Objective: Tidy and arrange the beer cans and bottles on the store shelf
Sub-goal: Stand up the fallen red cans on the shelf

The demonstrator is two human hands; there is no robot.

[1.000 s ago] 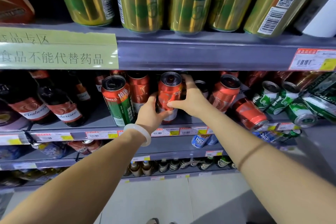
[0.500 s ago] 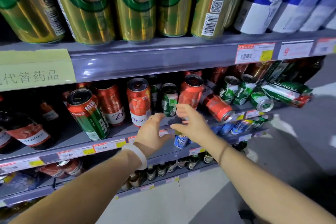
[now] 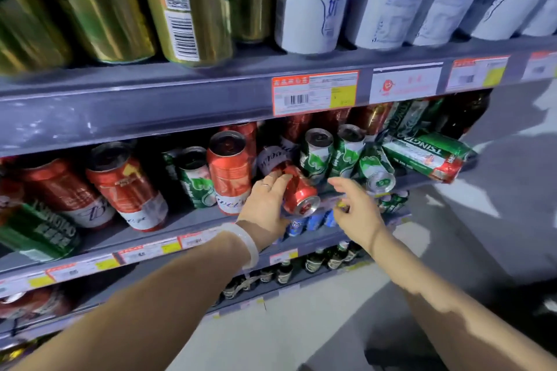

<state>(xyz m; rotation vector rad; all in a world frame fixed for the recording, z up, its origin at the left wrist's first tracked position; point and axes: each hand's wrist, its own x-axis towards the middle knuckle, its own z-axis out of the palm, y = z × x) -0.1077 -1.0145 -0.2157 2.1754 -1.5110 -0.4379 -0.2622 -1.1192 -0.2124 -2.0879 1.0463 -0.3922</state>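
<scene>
A red metal beer can (image 3: 297, 193) lies on its side on the grey metal shelf (image 3: 180, 221), near the front edge; its long way runs front to back, and its shiny silver bottom points out toward the person and a little down; the left hand (image 3: 265, 208) is curled over the can's left side, fingers on top, holding it; this hand wears a white bangle (image 3: 245, 242) on the wrist; the right hand (image 3: 354, 209) is just beside the can on the right, fingers loose and half open, holding nothing; a tall red can (image 3: 229, 172) stands right next to the left hand; green and white cans (image 3: 316, 155) lean close behind the lying can, and one more green can (image 3: 375, 172) lies tipped over, bottom out; a green and red wrapped pack of cans (image 3: 428, 156) sits further right; gold cans (image 3: 187, 6) and blue and white cans (image 3: 313, 3) stand on the shelf above.
</scene>
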